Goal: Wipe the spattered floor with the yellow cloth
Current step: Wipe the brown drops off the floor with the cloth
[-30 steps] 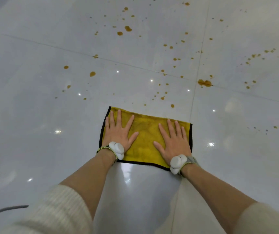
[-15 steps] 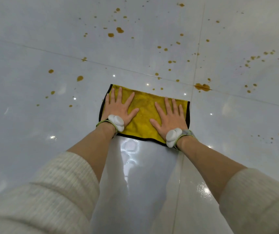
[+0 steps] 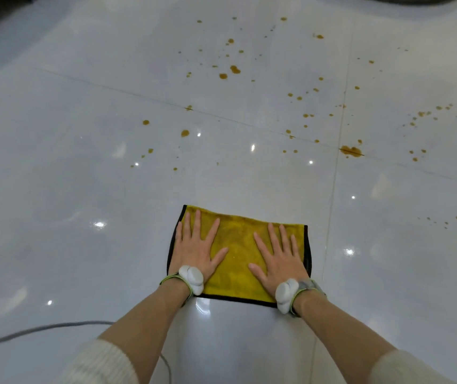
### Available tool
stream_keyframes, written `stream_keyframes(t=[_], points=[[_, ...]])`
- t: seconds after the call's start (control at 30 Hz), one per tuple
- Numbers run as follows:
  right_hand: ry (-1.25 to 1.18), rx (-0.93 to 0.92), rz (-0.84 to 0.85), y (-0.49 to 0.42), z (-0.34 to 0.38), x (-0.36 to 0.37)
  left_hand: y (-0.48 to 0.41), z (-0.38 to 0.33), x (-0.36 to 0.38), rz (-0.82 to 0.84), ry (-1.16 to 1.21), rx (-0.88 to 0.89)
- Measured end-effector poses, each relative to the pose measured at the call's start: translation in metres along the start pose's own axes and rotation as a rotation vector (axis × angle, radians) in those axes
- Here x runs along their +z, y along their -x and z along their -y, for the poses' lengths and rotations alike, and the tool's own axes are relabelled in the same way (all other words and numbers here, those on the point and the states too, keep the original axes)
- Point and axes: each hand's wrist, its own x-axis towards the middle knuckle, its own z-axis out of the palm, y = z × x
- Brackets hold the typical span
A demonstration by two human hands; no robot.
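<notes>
The left hand point(image 3: 194, 252) and right hand point(image 3: 278, 259) pressed flat on the yellow cloth point(image 3: 238, 261), each grip splayed wide, clasping nothing

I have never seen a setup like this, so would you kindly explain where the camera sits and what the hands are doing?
There is no machine here: a person works with two bare hands. The picture comes from a wide-angle camera worn on the head, looking forward and down, so the forearms enter from below. The left hand and right hand lie flat, fingers spread, pressing a yellow cloth with black edging against the glossy tiled floor. Neither hand grips anything. Each wrist carries a small white device on a strap; I cannot tell its purpose. Brown spatters dot the tiles beyond the cloth. A grey cable lies at lower left.
</notes>
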Motion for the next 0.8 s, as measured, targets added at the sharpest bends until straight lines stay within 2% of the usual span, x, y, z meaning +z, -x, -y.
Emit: stream_keyframes(t=[0.17,0.53,0.8], points=[[0.013,-0.051,-0.043,-0.030,-0.003,-0.001,-0.031,0.015,0.001,-0.011,-0.051,-0.007],[-0.044,-0.151,-0.183,-0.216,0.017,-0.049,-0.173,0.094,-0.022,-0.051,-0.057,-0.174],[-0.036,-0.211,-0.186,-0.247,0.018,-0.057,-0.181,0.095,-0.027,-0.009,-0.058,-0.181]])
